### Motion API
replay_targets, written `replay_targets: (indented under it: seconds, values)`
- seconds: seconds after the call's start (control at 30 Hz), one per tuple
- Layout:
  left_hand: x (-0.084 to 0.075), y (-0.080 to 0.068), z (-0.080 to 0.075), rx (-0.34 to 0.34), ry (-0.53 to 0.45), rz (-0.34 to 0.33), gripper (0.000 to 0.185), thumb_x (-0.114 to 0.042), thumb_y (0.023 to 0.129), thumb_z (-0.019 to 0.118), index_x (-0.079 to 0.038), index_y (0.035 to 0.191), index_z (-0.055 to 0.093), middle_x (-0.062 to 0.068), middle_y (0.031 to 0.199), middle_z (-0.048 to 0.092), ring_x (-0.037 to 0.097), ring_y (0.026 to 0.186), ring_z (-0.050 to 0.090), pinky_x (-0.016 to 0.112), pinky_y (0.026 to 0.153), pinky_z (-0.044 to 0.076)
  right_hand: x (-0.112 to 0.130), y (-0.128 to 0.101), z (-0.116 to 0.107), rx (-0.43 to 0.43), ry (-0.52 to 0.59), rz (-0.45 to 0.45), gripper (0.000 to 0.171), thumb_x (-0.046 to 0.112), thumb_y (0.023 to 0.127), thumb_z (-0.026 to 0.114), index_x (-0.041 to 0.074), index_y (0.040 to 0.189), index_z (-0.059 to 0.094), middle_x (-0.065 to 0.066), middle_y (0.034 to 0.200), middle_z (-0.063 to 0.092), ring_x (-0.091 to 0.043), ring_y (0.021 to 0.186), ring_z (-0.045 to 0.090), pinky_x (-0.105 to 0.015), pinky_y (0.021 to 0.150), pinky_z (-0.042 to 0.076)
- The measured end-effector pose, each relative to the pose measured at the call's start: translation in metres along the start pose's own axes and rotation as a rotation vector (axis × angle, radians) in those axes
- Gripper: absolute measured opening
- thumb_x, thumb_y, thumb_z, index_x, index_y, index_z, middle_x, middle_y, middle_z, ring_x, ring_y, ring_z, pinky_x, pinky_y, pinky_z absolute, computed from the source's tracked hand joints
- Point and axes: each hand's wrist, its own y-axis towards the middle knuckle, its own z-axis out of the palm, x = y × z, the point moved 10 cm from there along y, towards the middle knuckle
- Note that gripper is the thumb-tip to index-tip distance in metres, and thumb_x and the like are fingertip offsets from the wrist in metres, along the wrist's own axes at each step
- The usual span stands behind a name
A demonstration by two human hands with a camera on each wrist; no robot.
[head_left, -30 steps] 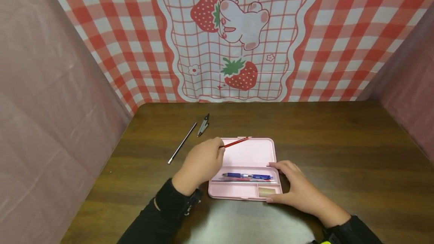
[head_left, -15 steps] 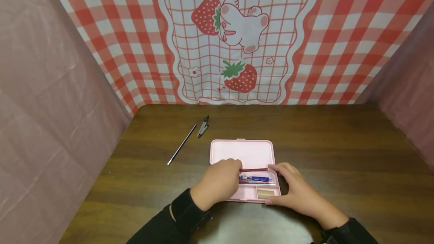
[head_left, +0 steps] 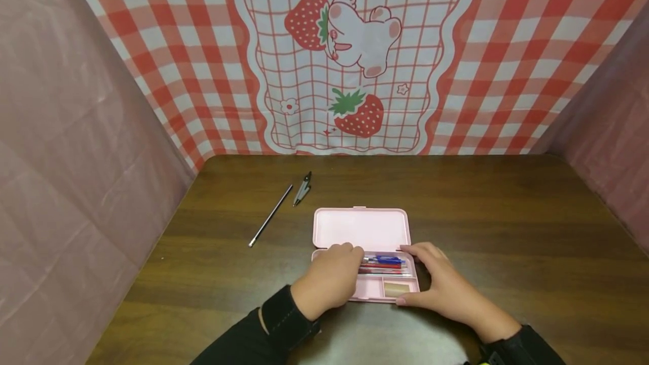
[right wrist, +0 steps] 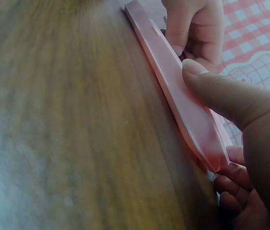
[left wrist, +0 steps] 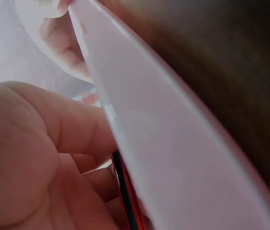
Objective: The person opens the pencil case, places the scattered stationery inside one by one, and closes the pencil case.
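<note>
A pink pencil case [head_left: 361, 228] lies open on the table, its lid folded back. My left hand [head_left: 332, 276] reaches over its left part, fingers down in the long compartment, pinching a red-and-black pencil [left wrist: 129, 196]. That red pencil [head_left: 385, 266] lies among the pens in the head view, its left end hidden by the hand. A blue pen [head_left: 387, 260] rests just behind it. My right hand [head_left: 448, 286] holds the case's right end, thumb on the front edge and fingers at the back corner. A tan block [head_left: 397, 290] fills the small front-right compartment.
To the left of the case, a dark pencil [head_left: 270, 216] with a pale end lies slanted on the wooden table [head_left: 481, 201]. A grey compass [head_left: 302, 189] is beside its far end. A red checked cloth [head_left: 192, 55] hangs behind the table.
My left hand has brought the red pencil from over the lid down into the long compartment, towards me and slightly right. The right hand has kept its hold on the case.
</note>
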Motion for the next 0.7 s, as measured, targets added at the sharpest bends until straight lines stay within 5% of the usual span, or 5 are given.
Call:
replay_targets:
  seconds: [0.4,0.7]
  values:
    - [-0.0016,0.0025,-0.0055,-0.035,0.022,0.035,0.026,-0.017,0.09,0.077,-0.017,0.114,0.069,0.0,0.095,0.062,0.017,0.085,0.056,0.034,0.074,0.049,-0.0016,0.0007,0.0005,0.017,0.01,0.019,0.096,0.059,0.069,0.091,0.007,0.142,0.055,-0.003,0.13,0.055,-0.024,0.122,0.049,-0.057,0.099,0.043]
    - [0.0004,0.003,-0.0069,-0.037,0.007,0.025,0.014,-0.013,0.089,0.076,-0.018,0.1,0.069,-0.002,0.085,0.06,0.016,0.079,0.055,0.034,0.07,0.048,-0.0002,0.0003,-0.0005,0.011,0.003,0.015,0.095,0.058,0.068,0.092,0.009,0.142,0.056,-0.003,0.13,0.056,-0.025,0.121,0.05,-0.057,0.099,0.044]
